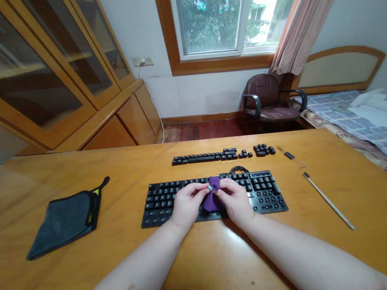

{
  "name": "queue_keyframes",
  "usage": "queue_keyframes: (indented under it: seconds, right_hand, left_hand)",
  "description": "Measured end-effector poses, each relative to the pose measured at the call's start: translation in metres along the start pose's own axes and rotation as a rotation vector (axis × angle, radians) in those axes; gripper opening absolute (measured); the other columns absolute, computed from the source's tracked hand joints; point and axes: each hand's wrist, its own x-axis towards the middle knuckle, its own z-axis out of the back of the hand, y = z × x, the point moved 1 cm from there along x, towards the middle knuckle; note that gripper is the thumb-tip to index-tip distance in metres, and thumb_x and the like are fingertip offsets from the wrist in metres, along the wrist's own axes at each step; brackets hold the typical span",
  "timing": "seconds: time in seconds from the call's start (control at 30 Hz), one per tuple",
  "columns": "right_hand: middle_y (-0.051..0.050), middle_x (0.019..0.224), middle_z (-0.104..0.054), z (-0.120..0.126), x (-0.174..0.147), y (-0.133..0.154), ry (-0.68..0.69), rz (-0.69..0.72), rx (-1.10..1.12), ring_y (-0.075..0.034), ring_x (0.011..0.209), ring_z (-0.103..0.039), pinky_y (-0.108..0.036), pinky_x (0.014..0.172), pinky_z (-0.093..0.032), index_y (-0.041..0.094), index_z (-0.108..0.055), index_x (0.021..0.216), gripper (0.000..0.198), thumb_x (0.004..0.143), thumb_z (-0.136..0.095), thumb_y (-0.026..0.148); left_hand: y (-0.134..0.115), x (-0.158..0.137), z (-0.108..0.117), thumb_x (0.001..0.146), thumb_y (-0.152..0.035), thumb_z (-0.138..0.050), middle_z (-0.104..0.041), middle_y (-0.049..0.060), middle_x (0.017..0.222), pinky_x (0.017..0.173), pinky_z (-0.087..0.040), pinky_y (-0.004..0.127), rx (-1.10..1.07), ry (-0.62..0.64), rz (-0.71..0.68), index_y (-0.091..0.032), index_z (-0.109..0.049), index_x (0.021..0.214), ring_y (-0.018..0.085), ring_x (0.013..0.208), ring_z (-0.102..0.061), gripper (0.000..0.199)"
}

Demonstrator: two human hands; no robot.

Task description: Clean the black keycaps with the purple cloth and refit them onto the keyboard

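Note:
Over the middle of a black keyboard (161, 198), my two hands meet with fingertips pinched. My left hand (187, 203) grips a small silvery piece (209, 187), too small to name surely. A purple cloth (213, 202) is pinched in my right hand (236, 200), against that piece, and hangs down over the keys. The lowest key row and part of the number pad lack keycaps, baring the switches. Behind the keyboard lies a coiled black cable (239, 170). Farther back, removed keycaps (200, 158) stand in rows, with more number-pad keycaps (263, 149) to their right.
A brush with a long pale handle (329, 201) lies on the right of the wooden table (201, 266), near a wire keycap puller (289, 155). At left is a folded grey cloth (63, 219). Beyond the table are an office chair (267, 96), a bed and a cabinet.

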Motion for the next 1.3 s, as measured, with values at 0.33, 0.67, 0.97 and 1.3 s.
queue_keyframes:
  seconds: [0.33, 0.67, 0.97, 1.3]
  right_hand:
    - [-0.002, 0.075, -0.063, -0.002, -0.003, -0.003, -0.047, -0.015, -0.024, -0.017, 0.073, -0.057, -0.03, 0.071, -0.045, 0.021, -0.068, 0.07, 0.004, 0.073, -0.066, 0.02]
    - [-0.003, 0.079, -0.061, -0.002, -0.002, -0.002, -0.054, -0.072, -0.051, -0.017, 0.075, -0.056, -0.029, 0.068, -0.045, 0.02, -0.067, 0.075, 0.007, 0.077, -0.061, 0.022]
    - [-0.003, 0.084, -0.063, -0.003, -0.005, -0.005, -0.065, -0.113, 0.01, -0.017, 0.077, -0.057, -0.03, 0.07, -0.045, 0.021, -0.066, 0.087, 0.012, 0.081, -0.057, 0.028]
    - [0.0, 0.075, -0.059, -0.007, -0.006, -0.012, -0.011, -0.165, 0.112, -0.012, 0.062, -0.051, -0.025, 0.059, -0.043, 0.02, -0.062, 0.085, 0.017, 0.072, -0.067, 0.028]
  left_hand:
    - [0.0, -0.001, 0.0, 0.072, -0.021, -0.064, -0.073, 0.004, 0.082, 0.075, -0.055, 0.028, 0.006, 0.009, 0.009, -0.016, -0.071, 0.081, 0.017, 0.077, -0.067, 0.013]
    - [-0.004, 0.001, 0.006, 0.078, -0.02, -0.059, -0.071, 0.004, 0.094, 0.083, -0.052, 0.031, 0.241, 0.064, -0.151, -0.021, -0.07, 0.096, 0.017, 0.086, -0.065, 0.021]
    - [-0.001, 0.0, 0.005, 0.077, -0.019, -0.061, -0.066, 0.005, 0.096, 0.085, -0.051, 0.034, 0.308, 0.043, -0.277, -0.022, -0.067, 0.096, 0.018, 0.091, -0.062, 0.021]
    - [-0.007, -0.005, 0.006, 0.077, -0.014, -0.059, -0.067, 0.004, 0.09, 0.087, -0.051, 0.033, 0.45, 0.054, -0.455, -0.021, -0.066, 0.09, 0.017, 0.093, -0.062, 0.017]
